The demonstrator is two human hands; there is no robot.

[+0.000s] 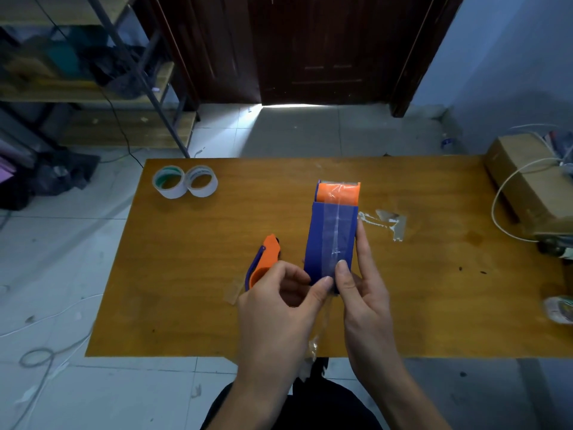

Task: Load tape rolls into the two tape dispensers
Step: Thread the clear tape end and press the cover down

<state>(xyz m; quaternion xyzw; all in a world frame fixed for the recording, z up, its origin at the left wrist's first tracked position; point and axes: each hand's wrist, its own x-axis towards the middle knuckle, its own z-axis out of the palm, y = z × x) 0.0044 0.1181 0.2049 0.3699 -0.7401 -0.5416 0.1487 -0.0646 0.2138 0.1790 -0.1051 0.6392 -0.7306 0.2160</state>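
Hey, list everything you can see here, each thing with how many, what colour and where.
tape rolls: two, white-edged, table's far left, touching.
held dispenser: one, blue and orange, clear tape along it, table centre.
second dispenser: one, orange and blue, lying left of the first.
tape scrap: one, clear, crumpled, right of held dispenser.
cardboard box: one, brown, far right.
table: one, brown wood.
left hand: pinching tape end.
right hand: gripping held dispenser.

Landmark is the orange-brown wooden table (192, 274). Off its right end: cardboard box (524, 178) with a white cable (508, 193) looped over it; crumpled clear tape scrap (384, 221) stuck on the tabletop right of centre. Beyond the far edge a dark wooden door (325, 48); far left, a metal shelf rack (93, 88); white tiled floor (62, 243) underneath.
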